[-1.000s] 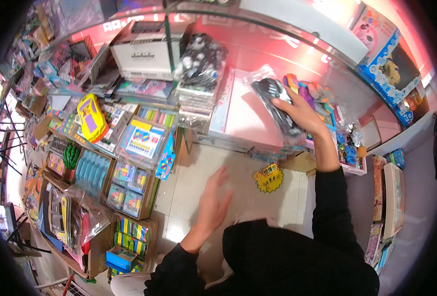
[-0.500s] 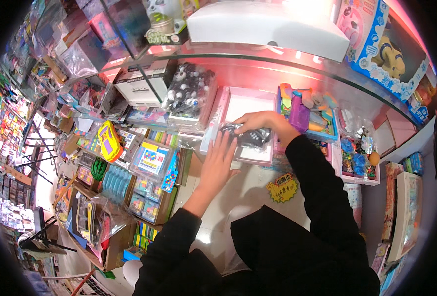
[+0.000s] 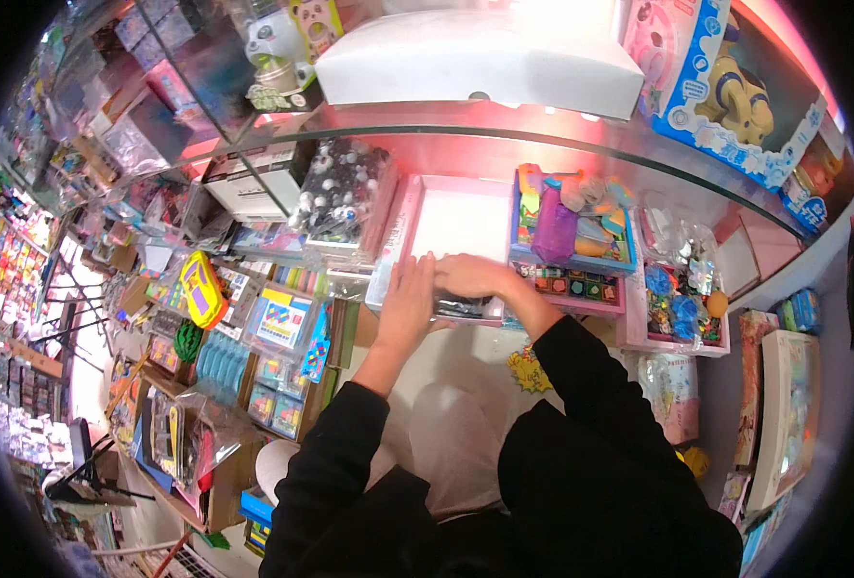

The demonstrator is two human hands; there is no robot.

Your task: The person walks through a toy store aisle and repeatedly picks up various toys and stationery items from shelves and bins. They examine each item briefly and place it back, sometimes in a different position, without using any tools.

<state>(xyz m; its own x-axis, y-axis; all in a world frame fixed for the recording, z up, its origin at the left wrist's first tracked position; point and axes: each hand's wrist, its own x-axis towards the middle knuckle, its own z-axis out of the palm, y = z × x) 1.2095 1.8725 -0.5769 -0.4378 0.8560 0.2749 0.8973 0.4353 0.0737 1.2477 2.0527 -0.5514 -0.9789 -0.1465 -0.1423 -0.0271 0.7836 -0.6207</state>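
A shallow pink-rimmed box (image 3: pixel 509 226) with a white inside stands on the shelf in front of me. At its near end lies a dark packet in clear plastic (image 3: pixel 461 307), mostly covered by my hands. My right hand (image 3: pixel 477 276) is closed over the packet from above, its fingertips meeting the left hand. Stretched along the packet's left end, my left hand (image 3: pixel 410 303) has straight fingers and its thumb reaching toward the near edge. What the packet holds cannot be made out.
Right of the box sit a blue tray of soft colourful toys (image 3: pixel 554 231) and a pink tray of small trinkets (image 3: pixel 682 299). Left is a clear-wrapped box of black and white balls (image 3: pixel 345 197). A glass shelf edge (image 3: pixel 504 135) crosses above, carrying a white box (image 3: pixel 475 63).
The dark packet has gone from above the box's near part down to its near end. Both hands have moved closer together over it. My view has shifted slightly.
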